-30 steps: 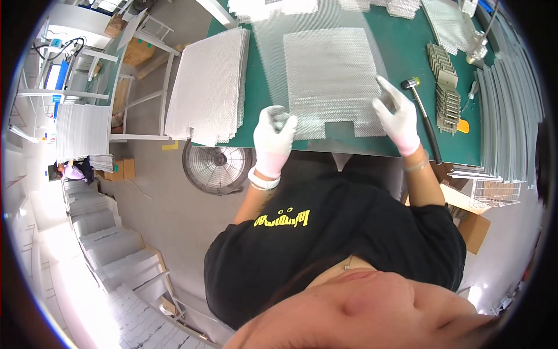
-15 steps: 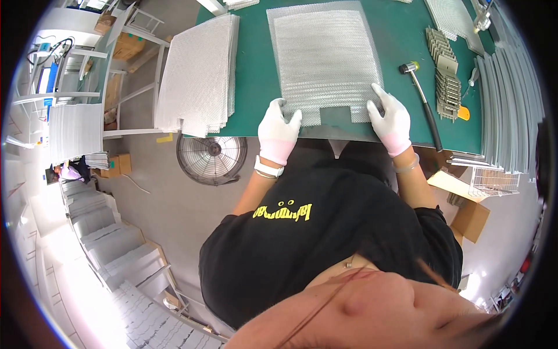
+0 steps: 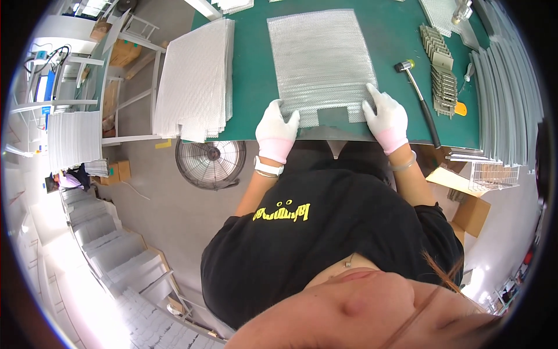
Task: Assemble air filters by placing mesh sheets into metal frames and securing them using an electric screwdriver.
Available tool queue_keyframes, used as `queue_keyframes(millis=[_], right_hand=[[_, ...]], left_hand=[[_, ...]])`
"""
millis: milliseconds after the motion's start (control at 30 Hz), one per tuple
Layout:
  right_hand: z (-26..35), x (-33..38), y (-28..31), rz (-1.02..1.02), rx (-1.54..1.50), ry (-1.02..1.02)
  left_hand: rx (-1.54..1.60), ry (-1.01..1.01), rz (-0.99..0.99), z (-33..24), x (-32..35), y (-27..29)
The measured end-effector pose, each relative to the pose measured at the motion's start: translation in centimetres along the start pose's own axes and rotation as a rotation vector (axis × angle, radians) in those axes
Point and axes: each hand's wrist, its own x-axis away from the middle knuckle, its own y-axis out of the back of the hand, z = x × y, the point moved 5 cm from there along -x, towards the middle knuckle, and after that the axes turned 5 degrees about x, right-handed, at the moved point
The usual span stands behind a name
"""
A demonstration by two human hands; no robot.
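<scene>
A workshop with a grey floor is seen from above, and a green-topped work table [image 3: 250,87] fills the upper part of the view. At about 10 o'clock on the table a thick stack of white mesh sheets [image 3: 195,72] is laid, overhanging the near edge. At 3 o'clock long grey metal strips [image 3: 505,87] are ranged along the table's right side.

A silvery rectangular mesh sheet with a notch cut in its near edge [image 3: 322,58] lies flat at 12 o'clock, in the middle of the table. Its two near corners are covered by the hands. The left hand in a white glove [image 3: 277,131] is pressed flat on the near left corner, fingers together and pointing away. The right hand in a white glove [image 3: 386,119] is laid on the near right corner, fingers slightly spread. The notch is left between the two hands.

Below the table edge, at 9 o'clock from the left hand, a round wire-guarded floor fan [image 3: 211,163] stands. A dark-handled hammer with a yellowish head [image 3: 421,102] lies just right of the right hand, beside a row of small grey metal plates [image 3: 442,72].
</scene>
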Motion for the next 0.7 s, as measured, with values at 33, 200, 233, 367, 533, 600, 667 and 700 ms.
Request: queue_keyframes(millis=[33, 200, 233, 367, 533, 600, 667, 700], right_hand=[[-0.2, -0.1, 0.0, 0.034, 0.041, -0.018], [-2.6, -0.7, 1.0, 0.128, 0.123, -0.08], [-3.6, -0.9, 1.7, 0.139, 0.139, -0.074], [-9.2, -7.6, 6.6, -0.093, -0.002, -0.026], [-34.9, -24.5, 2.8, -0.136, 0.315, -0.437], [-43.8, -26.0, 2.2, 0.021, 0.312, -0.688], [-39.3, -29.6, -3.2, 0.199, 0.314, -0.587], [-37.5, -30.5, -4.5, 0.353, 0.356, -0.536]], left_hand=[[-0.023, 0.042, 0.044, 0.1, -0.2, -0.1], [-0.082, 0.167, 0.111, 0.2, -1.1, 0.6], [-0.072, 0.155, 0.114, 0.1, -1.2, 0.9], [-0.152, -0.096, 0.151, 0.3, -1.8, 0.7], [-0.25, -0.337, 0.113, -1.7, -2.8, 0.6], [-0.197, -0.357, 0.108, -2.2, -3.0, 0.5], [-0.228, -0.275, -0.001, -1.4, -1.6, 1.9], [-0.218, -0.245, -0.087, -1.7, -0.9, 3.3]])
